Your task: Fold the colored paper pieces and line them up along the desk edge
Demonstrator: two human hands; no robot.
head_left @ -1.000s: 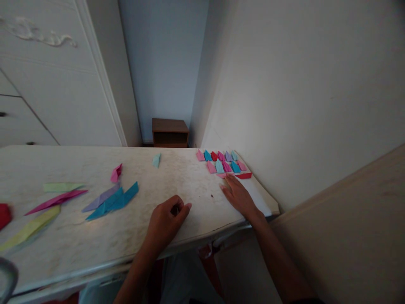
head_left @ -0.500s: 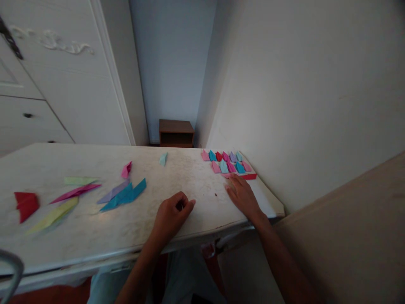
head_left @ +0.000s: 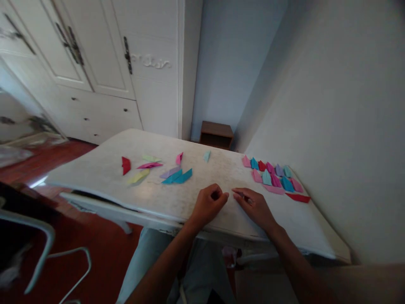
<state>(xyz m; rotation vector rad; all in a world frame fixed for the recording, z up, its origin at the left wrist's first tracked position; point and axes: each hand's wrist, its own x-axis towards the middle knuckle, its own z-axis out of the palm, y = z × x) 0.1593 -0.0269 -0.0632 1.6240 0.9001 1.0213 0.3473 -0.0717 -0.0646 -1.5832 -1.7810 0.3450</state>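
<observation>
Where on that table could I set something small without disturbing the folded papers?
On the table, one bare patch lies between the small pale teal piece and the paper rows; another lies right of the right hand, in front of the red strip. It's crowded within those rows and around the blue piece and lilac piece.

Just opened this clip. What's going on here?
A person has both hands over a white table: the left hand curled, the right hand beside it, neither clearly holding anything. Small folded papers sit in rows toward the right; other coloured paper pieces lie scattered toward the left.
</observation>
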